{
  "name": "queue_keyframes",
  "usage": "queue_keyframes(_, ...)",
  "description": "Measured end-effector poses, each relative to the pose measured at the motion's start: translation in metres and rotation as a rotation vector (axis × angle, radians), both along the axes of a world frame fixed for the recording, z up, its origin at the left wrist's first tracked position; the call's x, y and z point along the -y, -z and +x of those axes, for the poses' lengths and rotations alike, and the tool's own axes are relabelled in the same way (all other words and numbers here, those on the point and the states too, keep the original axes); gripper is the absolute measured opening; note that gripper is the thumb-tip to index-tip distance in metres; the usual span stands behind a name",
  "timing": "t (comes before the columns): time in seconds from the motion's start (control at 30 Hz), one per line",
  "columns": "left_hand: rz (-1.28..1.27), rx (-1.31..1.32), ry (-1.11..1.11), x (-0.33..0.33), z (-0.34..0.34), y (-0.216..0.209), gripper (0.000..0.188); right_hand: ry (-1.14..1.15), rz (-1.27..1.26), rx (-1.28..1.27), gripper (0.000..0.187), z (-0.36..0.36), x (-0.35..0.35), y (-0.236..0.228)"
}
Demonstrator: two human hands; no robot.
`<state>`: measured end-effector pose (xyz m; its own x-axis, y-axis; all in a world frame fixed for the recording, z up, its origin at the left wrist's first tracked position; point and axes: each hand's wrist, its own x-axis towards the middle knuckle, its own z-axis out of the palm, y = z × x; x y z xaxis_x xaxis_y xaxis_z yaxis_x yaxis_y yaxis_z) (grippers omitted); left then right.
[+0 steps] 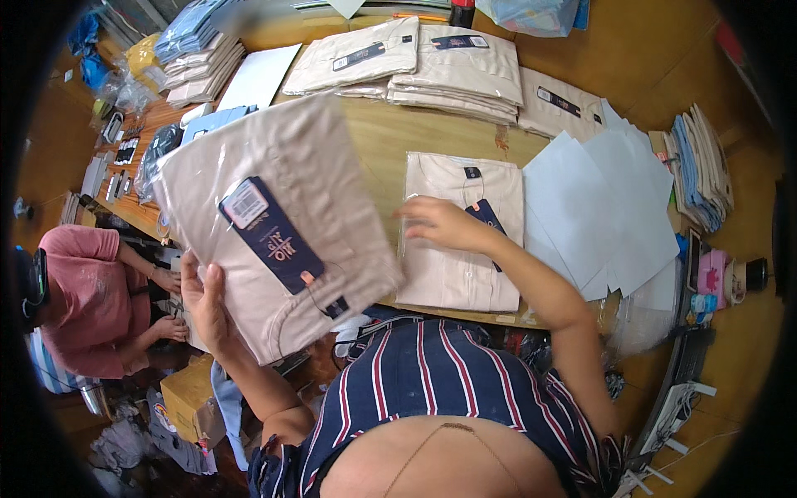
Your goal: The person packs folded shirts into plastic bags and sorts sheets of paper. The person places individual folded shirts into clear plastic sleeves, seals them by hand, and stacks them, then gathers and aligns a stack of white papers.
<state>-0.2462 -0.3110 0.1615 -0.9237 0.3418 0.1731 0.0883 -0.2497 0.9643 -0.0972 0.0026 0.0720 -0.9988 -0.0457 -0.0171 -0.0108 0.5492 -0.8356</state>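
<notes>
Slanting lengthwise from upper left to lower right, collar nearest the wearer, a bagged shirt (320,207) is clasped by the left hand (207,303) above the table's near edge. Second shirt (448,270) beneath right hand (440,222), collar outward; grip cannot be told. Beyond, shirt stacks (452,70) are laid.

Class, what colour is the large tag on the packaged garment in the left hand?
The tag is navy blue, seen best in the head view.

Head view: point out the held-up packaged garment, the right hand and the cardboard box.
Held-up packaged garment (320,220): head view, fabric beside its navy tag.
Right hand (447,225): head view, back of the hand.
Cardboard box (188,402): head view, side face.
</notes>
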Motion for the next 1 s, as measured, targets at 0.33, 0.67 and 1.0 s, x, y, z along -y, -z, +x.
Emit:
queue_keyframes(0.33,-0.384,0.251,0.526,-0.163,0.058,0.051,0.043,0.783,-0.828,-0.068,0.058,0.132,-0.006,-0.039)
queue_keyframes(0.67,-0.408,0.299,0.469,-0.213,0.083,0.131,0.080,0.968,-0.980,0.038,0.055,0.133,-0.027,0.023)
queue_keyframes(1.0,-0.055,-0.044,0.615,-0.160,0.065,0.066,0.077,0.809,-0.630,-0.158,0.047,0.111,-0.004,-0.024)
